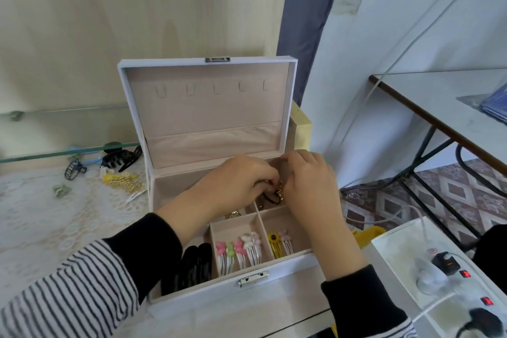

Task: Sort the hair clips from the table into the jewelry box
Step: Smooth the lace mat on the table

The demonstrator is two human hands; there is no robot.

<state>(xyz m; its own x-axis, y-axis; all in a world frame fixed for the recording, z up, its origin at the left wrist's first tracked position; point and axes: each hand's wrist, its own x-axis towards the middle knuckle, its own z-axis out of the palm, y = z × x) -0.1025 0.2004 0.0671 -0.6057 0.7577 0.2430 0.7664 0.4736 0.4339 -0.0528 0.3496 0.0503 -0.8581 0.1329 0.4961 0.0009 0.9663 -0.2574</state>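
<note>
Over the open jewelry box [208, 292], the left hand [236, 181] and right hand [308, 181] meet knuckles-up, fingers curled, both pinching a gold-and-dark hair clip [275, 196] above a rear compartment. More clips [120, 173] lie beyond on the worktop [41, 217], left of the box.

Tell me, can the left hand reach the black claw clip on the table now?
Probably yes, once freed: the left hand pinches a gold-and-dark clip over the jewelry box. The black claw clip lies free left of the box.
</note>
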